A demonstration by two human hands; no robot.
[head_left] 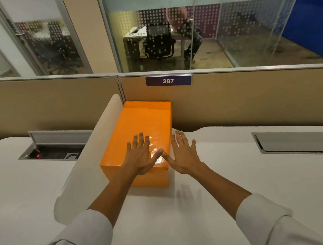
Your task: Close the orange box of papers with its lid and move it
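The orange box [145, 121] stands on the white desk [220, 175], its glossy lid on top and covering it, so no papers show. Its far end touches the tan partition and its left side runs along the white divider. My left hand [143, 155] lies flat on the near part of the lid, fingers spread. My right hand [184, 153] hovers flat just off the box's right near corner, fingers apart, its thumb close to the lid's edge. Neither hand grips anything.
A white curved divider [86, 164] borders the box on the left. An open cable tray [53, 151] with a red light sits further left. A closed cable flap [299, 141] lies at the right. The tan partition [252, 98] carries a sign reading 387.
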